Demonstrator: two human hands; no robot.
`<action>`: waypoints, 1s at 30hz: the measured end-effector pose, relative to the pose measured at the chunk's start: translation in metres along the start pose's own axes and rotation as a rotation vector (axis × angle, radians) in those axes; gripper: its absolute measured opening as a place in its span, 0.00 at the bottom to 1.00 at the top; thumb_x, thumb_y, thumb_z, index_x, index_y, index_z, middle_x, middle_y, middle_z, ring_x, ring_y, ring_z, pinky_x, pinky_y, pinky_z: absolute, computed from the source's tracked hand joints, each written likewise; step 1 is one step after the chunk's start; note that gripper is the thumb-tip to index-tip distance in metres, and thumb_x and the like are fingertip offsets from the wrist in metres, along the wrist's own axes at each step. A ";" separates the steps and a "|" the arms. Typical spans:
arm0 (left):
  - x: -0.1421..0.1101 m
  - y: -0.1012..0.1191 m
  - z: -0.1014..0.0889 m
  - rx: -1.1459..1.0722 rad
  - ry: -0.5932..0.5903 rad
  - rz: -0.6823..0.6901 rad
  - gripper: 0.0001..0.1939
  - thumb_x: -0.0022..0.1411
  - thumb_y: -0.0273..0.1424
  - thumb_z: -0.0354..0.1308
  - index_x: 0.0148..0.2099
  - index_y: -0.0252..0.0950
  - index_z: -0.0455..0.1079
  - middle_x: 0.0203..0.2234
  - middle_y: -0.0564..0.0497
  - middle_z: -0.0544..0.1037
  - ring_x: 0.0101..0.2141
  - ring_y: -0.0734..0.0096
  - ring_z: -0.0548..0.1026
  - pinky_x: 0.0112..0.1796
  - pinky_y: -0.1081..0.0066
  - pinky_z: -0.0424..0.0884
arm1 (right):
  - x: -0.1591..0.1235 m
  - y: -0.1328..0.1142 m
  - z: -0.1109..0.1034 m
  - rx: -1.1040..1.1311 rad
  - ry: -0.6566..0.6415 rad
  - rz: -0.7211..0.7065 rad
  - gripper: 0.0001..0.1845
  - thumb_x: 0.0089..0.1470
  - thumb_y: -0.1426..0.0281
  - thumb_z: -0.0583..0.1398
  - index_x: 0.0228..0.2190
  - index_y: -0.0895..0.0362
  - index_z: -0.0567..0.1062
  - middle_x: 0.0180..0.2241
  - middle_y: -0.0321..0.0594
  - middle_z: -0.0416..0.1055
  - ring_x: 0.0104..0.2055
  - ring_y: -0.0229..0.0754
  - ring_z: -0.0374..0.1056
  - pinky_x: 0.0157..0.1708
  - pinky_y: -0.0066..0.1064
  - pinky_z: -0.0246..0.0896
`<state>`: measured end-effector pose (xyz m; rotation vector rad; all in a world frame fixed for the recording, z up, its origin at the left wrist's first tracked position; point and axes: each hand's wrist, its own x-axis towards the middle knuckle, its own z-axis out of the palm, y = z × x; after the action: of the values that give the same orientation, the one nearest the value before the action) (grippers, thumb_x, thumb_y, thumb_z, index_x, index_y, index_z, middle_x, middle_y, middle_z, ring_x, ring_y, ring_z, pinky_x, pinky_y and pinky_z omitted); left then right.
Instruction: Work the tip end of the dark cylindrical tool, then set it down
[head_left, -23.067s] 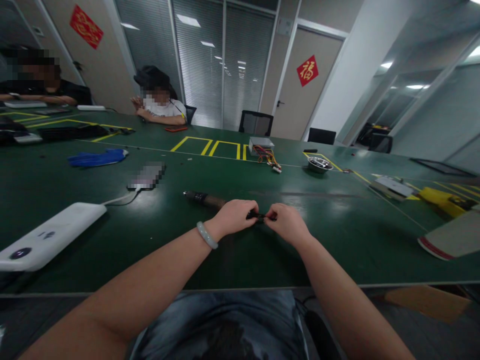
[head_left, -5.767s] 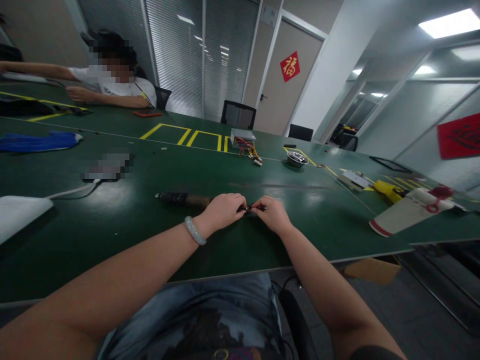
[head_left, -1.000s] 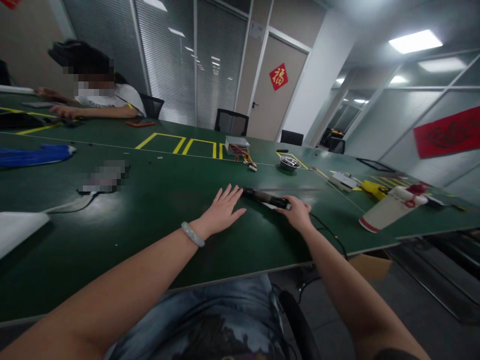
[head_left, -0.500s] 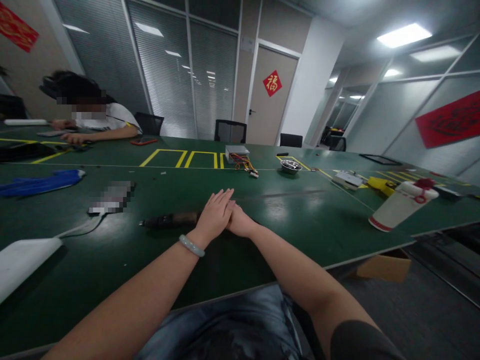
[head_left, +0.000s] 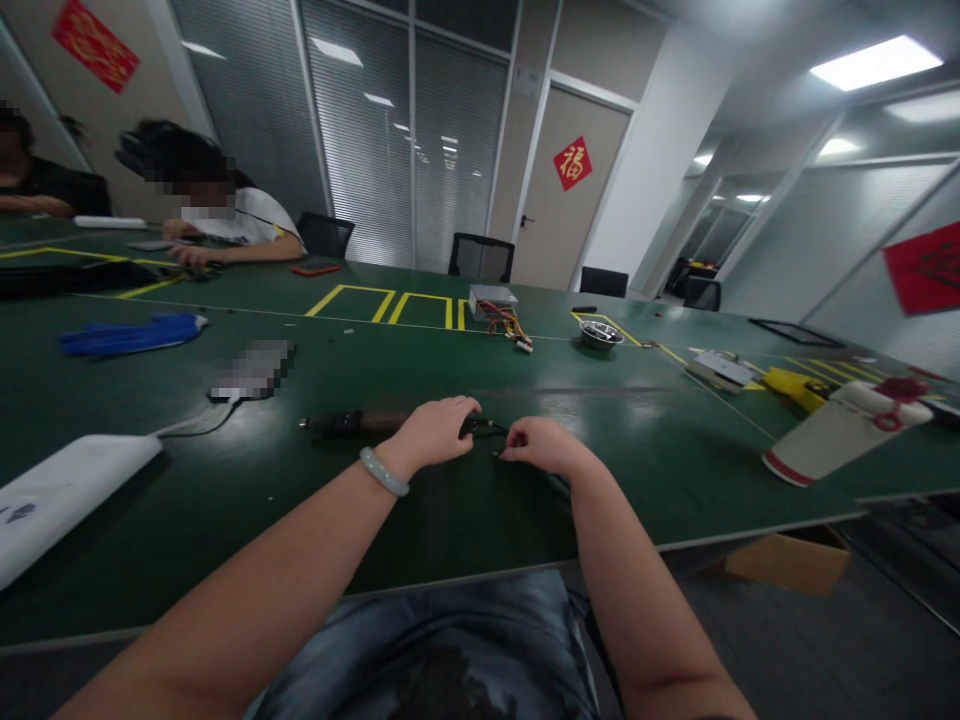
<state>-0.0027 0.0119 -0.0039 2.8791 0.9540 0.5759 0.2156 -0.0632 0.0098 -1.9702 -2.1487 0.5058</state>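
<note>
Head view: across the green table (head_left: 675,450) a dark cylindrical tool (head_left: 356,423) lies lengthwise, its metal tip pointing left. The left hand (head_left: 435,432) grips the tool's rear end from above, while the right hand (head_left: 547,445), just beyond that end, pinches a thin dark cord, whose small metallic end (head_left: 496,454) pokes out.

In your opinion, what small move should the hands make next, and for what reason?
Perhaps bring what looks like a small plug, in the right hand, slightly closer to the end of the dark tool beside the left hand: the left hand grips the tool, while the plug sits apart from it. Whether they fit together, I cannot see.
</note>
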 end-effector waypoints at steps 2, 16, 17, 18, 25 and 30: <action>0.001 0.000 0.000 0.022 -0.026 -0.007 0.15 0.57 0.31 0.56 0.48 0.41 0.66 0.43 0.50 0.75 0.41 0.62 0.74 0.40 0.65 0.69 | 0.001 -0.002 0.002 0.001 0.019 0.037 0.09 0.48 0.60 0.66 0.30 0.51 0.78 0.29 0.32 0.74 0.31 0.36 0.67 0.27 0.25 0.52; 0.006 0.002 0.005 0.046 -0.014 -0.062 0.07 0.61 0.35 0.56 0.41 0.40 0.66 0.35 0.52 0.75 0.35 0.65 0.74 0.32 0.69 0.66 | 0.034 -0.005 0.005 -0.076 0.369 0.103 0.09 0.59 0.63 0.58 0.38 0.53 0.74 0.40 0.39 0.73 0.40 0.40 0.68 0.37 0.29 0.56; 0.006 0.002 0.005 0.048 -0.015 -0.060 0.07 0.61 0.35 0.56 0.41 0.40 0.66 0.35 0.52 0.75 0.35 0.66 0.74 0.32 0.69 0.66 | 0.033 -0.006 0.008 -0.074 0.355 0.064 0.07 0.58 0.63 0.60 0.36 0.53 0.74 0.39 0.38 0.74 0.39 0.40 0.68 0.37 0.29 0.56; 0.006 0.002 0.005 0.049 -0.019 -0.058 0.07 0.61 0.35 0.56 0.41 0.41 0.66 0.35 0.53 0.75 0.34 0.66 0.74 0.32 0.69 0.66 | 0.031 -0.008 0.010 -0.073 0.344 0.029 0.07 0.57 0.63 0.61 0.35 0.53 0.75 0.38 0.37 0.74 0.38 0.39 0.68 0.36 0.28 0.56; 0.006 0.000 0.004 0.018 -0.027 -0.050 0.07 0.61 0.36 0.55 0.42 0.41 0.68 0.36 0.52 0.76 0.35 0.65 0.74 0.35 0.69 0.67 | 0.025 -0.009 0.019 -0.095 0.347 -0.079 0.05 0.56 0.66 0.63 0.33 0.54 0.73 0.35 0.37 0.73 0.36 0.38 0.67 0.34 0.28 0.55; 0.006 -0.001 0.004 0.003 -0.036 -0.060 0.09 0.61 0.36 0.55 0.42 0.40 0.69 0.37 0.51 0.76 0.36 0.65 0.75 0.36 0.68 0.68 | 0.025 -0.011 0.021 -0.125 0.367 -0.118 0.05 0.56 0.67 0.62 0.32 0.55 0.73 0.35 0.37 0.72 0.36 0.38 0.66 0.34 0.28 0.55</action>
<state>0.0025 0.0163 -0.0059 2.8422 1.0324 0.5163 0.1954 -0.0418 -0.0075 -1.8089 -2.0827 -0.0123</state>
